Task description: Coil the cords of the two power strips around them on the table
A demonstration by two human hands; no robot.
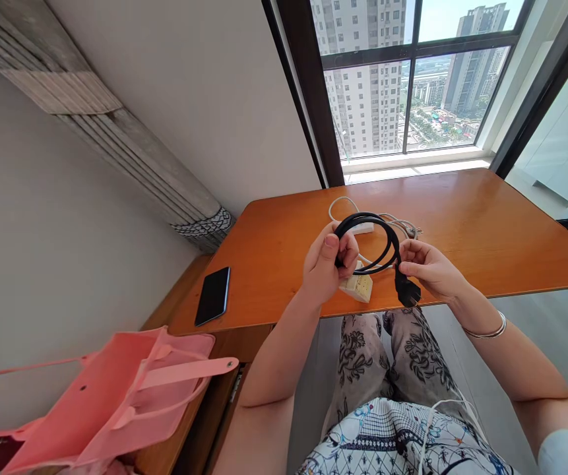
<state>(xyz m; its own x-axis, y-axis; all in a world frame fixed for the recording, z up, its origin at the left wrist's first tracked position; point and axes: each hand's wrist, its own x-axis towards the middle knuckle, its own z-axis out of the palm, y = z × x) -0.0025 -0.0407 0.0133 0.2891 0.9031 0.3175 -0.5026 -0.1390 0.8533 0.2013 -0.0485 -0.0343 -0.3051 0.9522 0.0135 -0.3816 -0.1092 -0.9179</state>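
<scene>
**While its loops are gripped at one side, a black cord [369, 218] is pinched at the other by its plug [407, 290]**

Where the loops pass through the left hand [330, 258], they are clasped by curled fingers, with the thumb pressed along them. By the right hand [427, 265], the cord is held narrowly between thumb and fingertips, just above the plug, which is pointed downward with its prongs bared. The cord is thus stretched as an open ring between the two hands, over the near part of a wooden table [284, 227]; how high it is raised above the wood cannot be told.

Behind and below the ring, a cream socket block [357, 286] is seen near the table's front edge, partly covered by the loops. Farther back, a white block [363, 229] is partly hidden by the cord, and a pale cable [342, 200] is spread in loose curves around it. Whether the two blocks are joined by that cable cannot be made out.

Well apart, toward the table's left end, a dark phone [213, 297] is laid flat. Beside the table, an open pink bag [100, 396] is placed lower left. A thin bracelet [492, 330] is worn on the right wrist, and patterned trousers [419, 349] are seen below the table edge.
</scene>
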